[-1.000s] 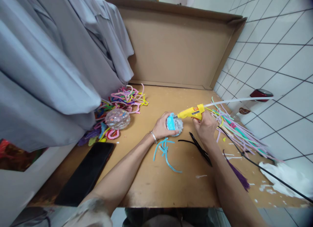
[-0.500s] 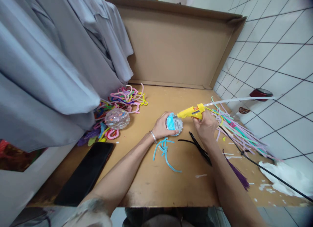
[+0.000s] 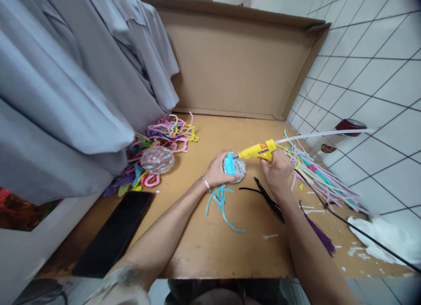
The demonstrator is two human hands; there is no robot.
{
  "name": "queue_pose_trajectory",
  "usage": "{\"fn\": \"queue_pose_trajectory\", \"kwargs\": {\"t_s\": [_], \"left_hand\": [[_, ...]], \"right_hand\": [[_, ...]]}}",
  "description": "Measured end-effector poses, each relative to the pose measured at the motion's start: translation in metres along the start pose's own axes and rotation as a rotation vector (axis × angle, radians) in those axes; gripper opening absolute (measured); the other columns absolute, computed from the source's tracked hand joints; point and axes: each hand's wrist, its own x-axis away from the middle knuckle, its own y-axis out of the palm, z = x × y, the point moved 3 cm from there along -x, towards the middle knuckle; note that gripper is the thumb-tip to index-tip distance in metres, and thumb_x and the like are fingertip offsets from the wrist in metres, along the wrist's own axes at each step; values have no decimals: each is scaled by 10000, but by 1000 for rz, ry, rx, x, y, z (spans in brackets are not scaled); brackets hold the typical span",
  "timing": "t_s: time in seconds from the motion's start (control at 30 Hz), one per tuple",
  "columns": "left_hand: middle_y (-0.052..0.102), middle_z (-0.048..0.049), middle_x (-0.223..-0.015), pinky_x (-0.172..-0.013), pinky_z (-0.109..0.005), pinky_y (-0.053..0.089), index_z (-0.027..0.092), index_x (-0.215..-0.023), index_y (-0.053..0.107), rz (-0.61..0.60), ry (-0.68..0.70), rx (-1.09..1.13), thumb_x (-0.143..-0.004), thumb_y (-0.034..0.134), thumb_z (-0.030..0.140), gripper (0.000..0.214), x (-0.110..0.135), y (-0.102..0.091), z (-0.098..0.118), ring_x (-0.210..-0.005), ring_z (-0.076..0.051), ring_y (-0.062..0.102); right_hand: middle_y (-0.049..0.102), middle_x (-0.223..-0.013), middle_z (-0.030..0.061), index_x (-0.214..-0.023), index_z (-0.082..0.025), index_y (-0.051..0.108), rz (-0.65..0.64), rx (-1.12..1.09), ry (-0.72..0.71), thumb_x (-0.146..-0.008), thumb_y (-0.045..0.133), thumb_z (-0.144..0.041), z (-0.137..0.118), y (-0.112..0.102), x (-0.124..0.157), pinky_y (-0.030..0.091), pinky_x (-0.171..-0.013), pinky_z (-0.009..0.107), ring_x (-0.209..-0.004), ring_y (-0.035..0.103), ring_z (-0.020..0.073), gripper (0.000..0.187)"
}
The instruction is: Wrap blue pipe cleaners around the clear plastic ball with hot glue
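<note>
My left hand is closed around a small round clear ball, partly wrapped with rows of bright blue pipe cleaner. In my right hand is a yellow hot glue gun, its nozzle tip touching or very near the upper edge of the blue rows. A long translucent glue stick juts from the gun's back. Just below my left hand lie loose blue pipe cleaners. Black pipe cleaners rest beside my right forearm.
A heap of coloured pipe cleaners and a clear ball sit at the left, near a black phone. Pastel pipe cleaners, a purple tassel, white tissue and a red-lidded jar are at the right. Cardboard stands behind.
</note>
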Motion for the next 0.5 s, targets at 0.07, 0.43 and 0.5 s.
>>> {"fn": "queue_pose_trajectory", "kwargs": {"t_s": [0.07, 0.43, 0.5], "left_hand": [[594, -93, -1193, -1012, -447, 462, 185, -1140, 552, -3, 4, 3, -542, 833, 366, 685, 0, 0, 0, -1119, -280, 599], [603, -102, -1188, -1012, -458, 474, 173, -1139, 553, 7, 1, 7, -538, 841, 362, 693, 0, 0, 1, -1116, -284, 607], [603, -101, -1185, -1007, -455, 477, 174, -1135, 554, 8, 3, 4, -534, 840, 371, 694, 0, 0, 0, -1108, -281, 609]], "right_hand": [[542, -700, 37, -715, -223, 504, -14, -7, -1, -785, 538, -237, 0, 0, 0, 288, -618, 305, -660, 457, 200, 79], [563, -710, 48, -726, -225, 507, -26, -5, 68, -771, 545, -244, 0, 1, 1, 310, -626, 309, -680, 486, 214, 62], [571, -711, 50, -721, -226, 502, -33, -2, 69, -768, 537, -243, 0, 2, 1, 320, -632, 311, -678, 492, 214, 61]]}}
